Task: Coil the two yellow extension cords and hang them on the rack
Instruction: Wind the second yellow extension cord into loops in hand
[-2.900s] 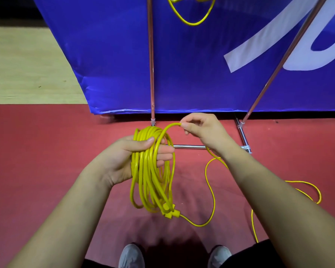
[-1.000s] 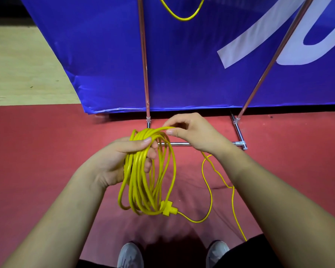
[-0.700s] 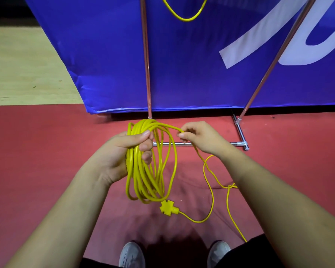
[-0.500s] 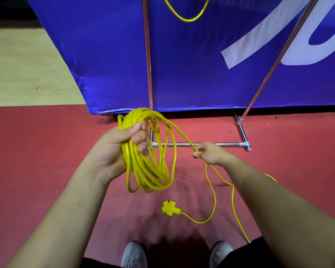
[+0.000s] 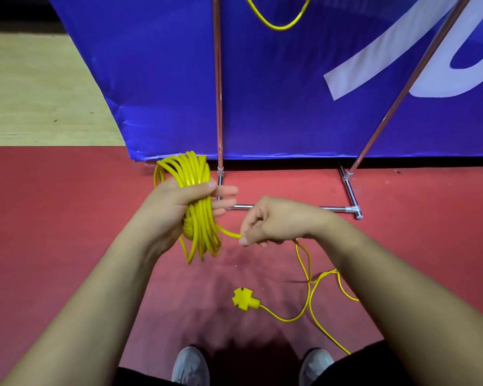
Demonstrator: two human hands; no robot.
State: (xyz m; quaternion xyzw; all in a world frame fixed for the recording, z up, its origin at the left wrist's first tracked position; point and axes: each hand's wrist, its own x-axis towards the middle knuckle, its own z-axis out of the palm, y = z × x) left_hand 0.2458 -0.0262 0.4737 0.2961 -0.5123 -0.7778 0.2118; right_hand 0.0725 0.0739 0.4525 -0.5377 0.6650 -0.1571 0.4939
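Yellow extension cord [image 5: 198,174] — most of it is gathered into a long, narrow coil in our left hand [image 5: 173,201]. The thumb lies across the front and the fingers curl round the back, squeezing the loops at their middle. The coil's long axis runs away from us, with its top end toward the foot of the rack [image 5: 219,107] and its bottom end hanging below the palm.

From the coil's lower right side one free strand [image 5: 229,232] leaves sideways, across that axis. It ends just right of the coil in our right hand [image 5: 279,218], pinched between thumb and forefinger with the other fingers curled in. Past the pinch the loose tail [image 5: 307,277] drops to the red floor [image 5: 67,218], and the plug [image 5: 244,299] lies well below the coil.

We judge the next move belongs to the right hand — carrying the strand around the coil's waist, across the loops.

High above the coil a loop of a second yellow cord [image 5: 279,23] shows; what it hangs from is out of frame.
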